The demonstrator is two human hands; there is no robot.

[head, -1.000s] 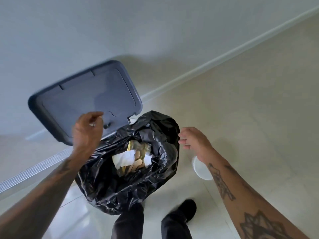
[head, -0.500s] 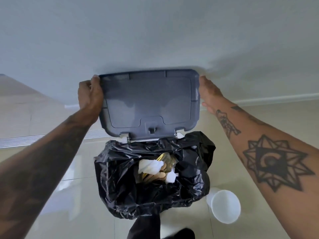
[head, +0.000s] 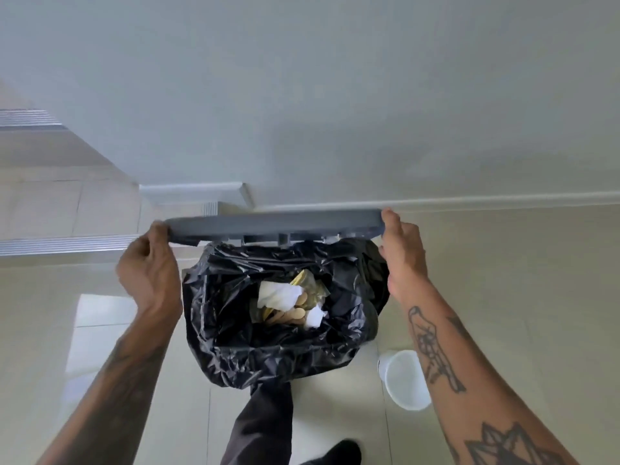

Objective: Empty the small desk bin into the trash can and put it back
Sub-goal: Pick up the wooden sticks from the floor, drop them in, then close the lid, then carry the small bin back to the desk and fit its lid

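The small desk bin [head: 404, 380], a smooth white round plastic tub, stands on the floor [head: 520, 297] at the near right of the trash can, its left side against the can's liner and its right rim cut off by the right forearm. The trash can [head: 285, 313] is wrapped in a crinkled, glossy black plastic bag [head: 221, 317] that bulges over the rim and hides the can's body; inside lie crumpled white paper, flat wooden sticks and something shiny and gold, too tangled to make out. The grey lid [head: 275, 223], a flat matte plastic slab with rounded corners, is seen edge-on above the far side of the opening. The left hand [head: 149, 266] grips the lid's left end, thumb on the edge and fingers curled beneath. The right hand [head: 402, 253] holds the right end, fingers wrapped around the corner, palm turned inward. Both forearms reach in from the near corners, tattooed, the left one blurred. A dark trouser leg [head: 265, 421] and shoe show below the bag. The floor is pale glossy tile; a plain pale wall [head: 302, 95] with a white baseboard rises behind.
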